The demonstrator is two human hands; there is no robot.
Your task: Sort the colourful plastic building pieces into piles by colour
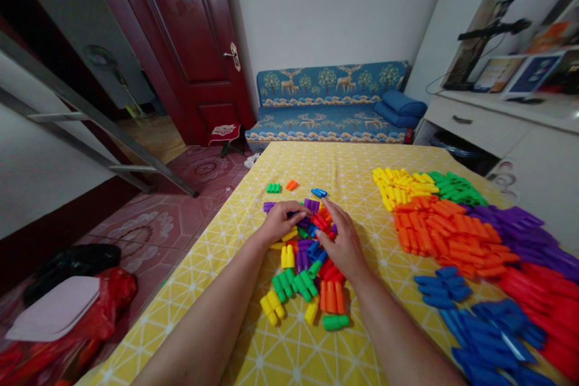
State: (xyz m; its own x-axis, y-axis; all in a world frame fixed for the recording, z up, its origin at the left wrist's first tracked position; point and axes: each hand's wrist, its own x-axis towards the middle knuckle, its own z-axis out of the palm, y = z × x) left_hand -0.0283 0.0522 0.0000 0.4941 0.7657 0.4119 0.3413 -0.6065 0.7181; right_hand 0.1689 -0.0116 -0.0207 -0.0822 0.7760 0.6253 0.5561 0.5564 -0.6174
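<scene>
Both hands are at a mixed pile of coloured plastic pieces on a yellow patterned tablecloth (289,356). My left hand (284,221) is at the pile's left side, its fingers curled together over purple pieces; what they hold, if anything, is too small to make out. On the right side, my right hand (341,241) has thumb and fingers apart around red pieces (322,217). Nearer the camera lie green pieces (284,285), an orange piece (332,296) and yellow pieces (272,307). A blue piece (319,192) lies just beyond the hands.
Sorted heaps of yellow (400,187), green (456,188), orange (447,235), purple (520,229), red (543,301) and blue pieces (488,332) cover the table's right side. Beyond the table stands a blue sofa (330,114). Bags (117,295) lie on the floor at left.
</scene>
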